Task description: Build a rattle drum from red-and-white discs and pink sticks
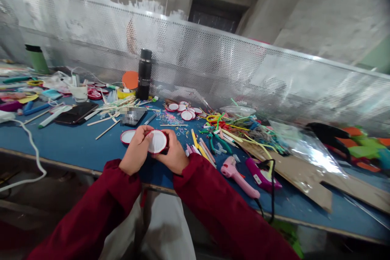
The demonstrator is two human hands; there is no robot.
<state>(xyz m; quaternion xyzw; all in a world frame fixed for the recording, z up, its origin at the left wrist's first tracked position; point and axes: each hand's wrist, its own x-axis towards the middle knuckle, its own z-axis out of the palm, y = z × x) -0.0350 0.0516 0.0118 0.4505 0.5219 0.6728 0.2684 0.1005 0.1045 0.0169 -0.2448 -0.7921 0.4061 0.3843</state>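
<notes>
Both of my hands meet over the near edge of the blue table [79,144]. Between them is a small round cup [157,141] with a red rim and a white inside. My left hand [135,151] grips its left side with curled fingers. My right hand [174,154] closes around its right side. A second red-rimmed cup [127,136] lies on the table just left of my left hand. Both arms wear dark red sleeves.
Several more red-rimmed cups [184,111] lie further back. A pink glue gun [236,174] and a purple one [262,174] lie to the right, beside coloured sticks, cardboard [304,178] and plastic film. A black bottle [144,74], two phones and wooden sticks sit behind. A perforated metal screen backs the table.
</notes>
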